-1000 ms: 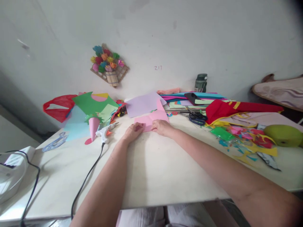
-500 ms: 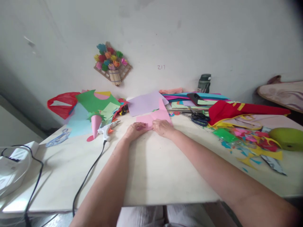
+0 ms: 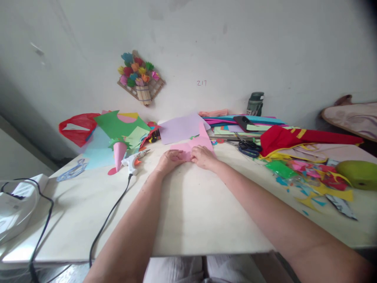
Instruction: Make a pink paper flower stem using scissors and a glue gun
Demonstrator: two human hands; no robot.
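A pink sheet of paper (image 3: 205, 138) lies on the table in front of me, with creases across it and its near edge under my fingers. My left hand (image 3: 171, 159) is closed on the left part of that near edge. Close beside it, my right hand (image 3: 203, 156) pinches the same edge with curled fingers. Part of the sheet is hidden beneath both hands. Behind it rests a lilac sheet (image 3: 182, 129). To the left are a white glue gun (image 3: 129, 162) and a pink paper cone (image 3: 119, 154) with a green fringed top.
Dark-handled scissors (image 3: 249, 148) lie right of the pink paper, near a red and yellow cloth piece (image 3: 294, 139). Paper scraps (image 3: 312, 181) and a green round object (image 3: 357, 174) are at the right. A power strip (image 3: 26, 196) with cables sits at the left edge.
Both hands stay at the near edge of the pink paper. My left hand's fingers have flattened slightly and the right hand has shifted a little to the right.
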